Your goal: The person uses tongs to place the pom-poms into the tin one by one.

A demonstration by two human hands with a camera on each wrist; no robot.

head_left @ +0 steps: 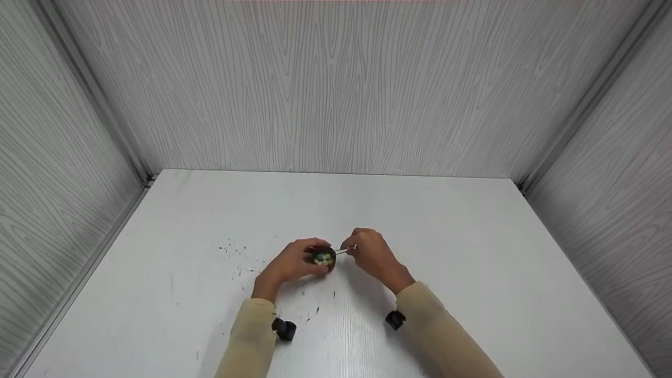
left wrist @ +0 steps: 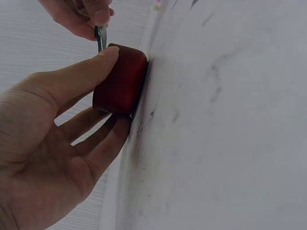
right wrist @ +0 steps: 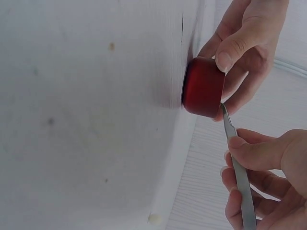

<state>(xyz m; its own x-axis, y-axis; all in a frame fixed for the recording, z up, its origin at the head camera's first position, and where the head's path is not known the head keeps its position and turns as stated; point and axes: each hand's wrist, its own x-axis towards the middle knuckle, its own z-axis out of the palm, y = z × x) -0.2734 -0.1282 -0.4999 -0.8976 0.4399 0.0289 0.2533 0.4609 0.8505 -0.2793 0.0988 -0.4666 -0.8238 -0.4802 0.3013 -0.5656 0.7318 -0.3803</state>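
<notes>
— What sits closest to the lens?

— The left hand [left wrist: 43, 143], thumb and fingers curled round a small red cup [left wrist: 120, 79] that stands on the white table [head_left: 472, 273], near its middle.

— What's inside?

— Small pale and green beads [head_left: 324, 257].

— And the other hand?

— The right hand [right wrist: 268, 163] pinches metal tweezers [right wrist: 238, 167] between thumb and fingers. Their long axis runs from that hand toward the cup, tips pointing left at the rim, nearly level in the head view.

— Anything else?

— Dark specks [head_left: 236, 257] scattered on the table left of the cup.

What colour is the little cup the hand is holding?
The little cup is dark red outside. The right wrist view shows it best.
</notes>
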